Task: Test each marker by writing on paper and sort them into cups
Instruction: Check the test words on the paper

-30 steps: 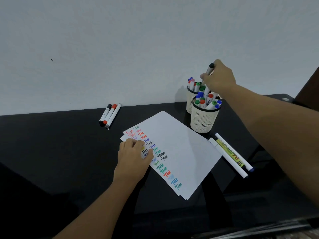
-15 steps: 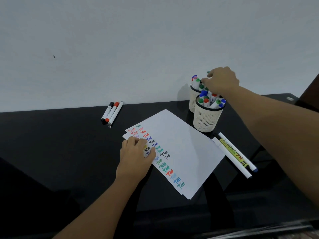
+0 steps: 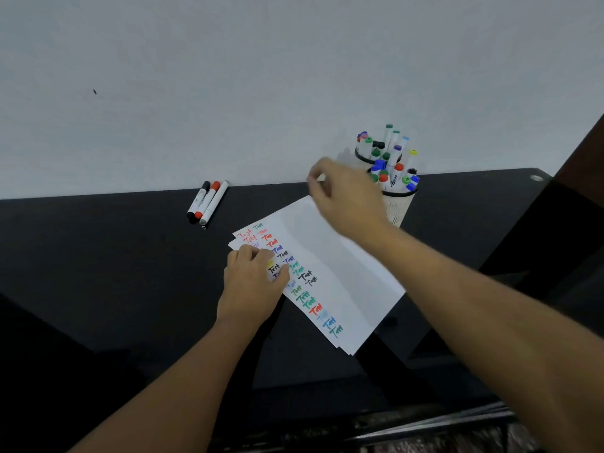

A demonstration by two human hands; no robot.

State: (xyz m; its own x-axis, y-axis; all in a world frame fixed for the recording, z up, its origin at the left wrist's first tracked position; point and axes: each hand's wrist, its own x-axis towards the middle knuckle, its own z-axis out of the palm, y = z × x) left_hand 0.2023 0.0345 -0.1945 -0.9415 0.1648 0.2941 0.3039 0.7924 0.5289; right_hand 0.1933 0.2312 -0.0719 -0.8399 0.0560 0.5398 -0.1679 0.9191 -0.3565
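Observation:
A stack of white paper (image 3: 343, 273) lies on the black desk (image 3: 98, 273), with a column of coloured "Test" words along its left edge. My left hand (image 3: 251, 286) rests on that edge, fingertips pressing the sheet. My right hand (image 3: 346, 197) hovers over the paper's far corner, blurred, fingers loosely bent and holding nothing. Behind it stand two white mesh cups, the front cup (image 3: 398, 207) and the back cup (image 3: 362, 156), both full of capped markers. Three markers (image 3: 207, 201), with black, red and white ends, lie together at the far left of the desk.
A white wall rises right behind the desk. A dark wooden piece (image 3: 581, 152) stands at the right edge. My right forearm crosses the desk's right side and hides what lies beneath it.
My right hand has left a black-capped marker in the back cup and swung left, empty, over the paper's far corner. My left hand has stayed on the paper.

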